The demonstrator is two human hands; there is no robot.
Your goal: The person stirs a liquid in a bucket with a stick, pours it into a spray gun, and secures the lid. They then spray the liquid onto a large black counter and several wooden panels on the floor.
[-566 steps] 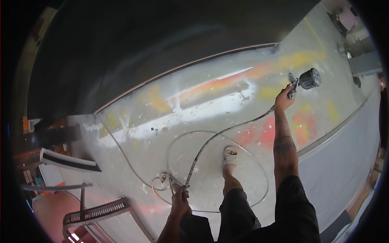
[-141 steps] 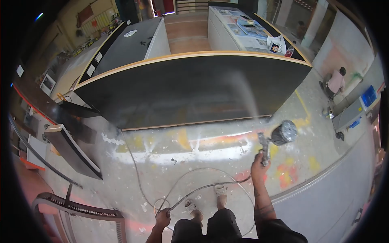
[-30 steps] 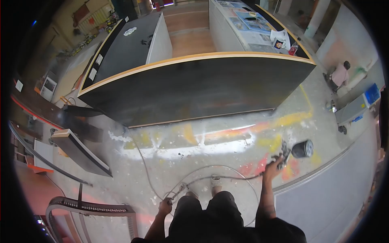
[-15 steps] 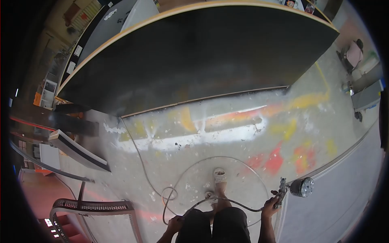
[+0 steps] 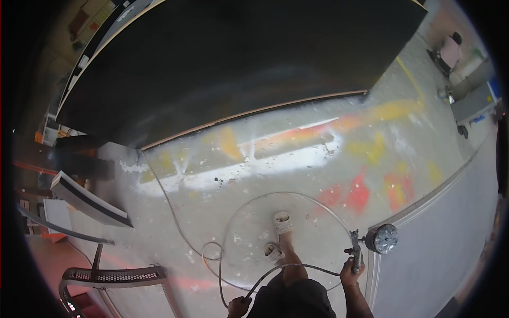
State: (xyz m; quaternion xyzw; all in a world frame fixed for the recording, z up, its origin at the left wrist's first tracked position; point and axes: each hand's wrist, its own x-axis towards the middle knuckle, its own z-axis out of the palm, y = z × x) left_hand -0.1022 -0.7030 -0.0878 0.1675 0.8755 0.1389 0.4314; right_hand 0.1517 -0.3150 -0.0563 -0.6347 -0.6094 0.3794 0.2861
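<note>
In my right hand (image 5: 351,271), at the lower right, is a paint spray gun (image 5: 356,252), with my fingers wrapped round its handle. A round, paint-spattered cup (image 5: 383,238) sticks out from the gun's right side. From the grip a grey air hose (image 5: 297,266) arcs left across my legs. My left hand (image 5: 239,306) is closed round that hose near the bottom edge. More of the hose lies looped on the floor about my feet.
A large black panel (image 5: 238,58) stands ahead. The concrete floor (image 5: 254,212) bears white, yellow and red paint. To the right lies a grey panel (image 5: 435,228). A perforated metal frame (image 5: 116,274) stands lower left. Far right, a person (image 5: 450,53) is low down.
My view has tilted down and turned, so the black panel sits higher and further left. The spray gun is a little further left in view. Both hands keep their holds.
</note>
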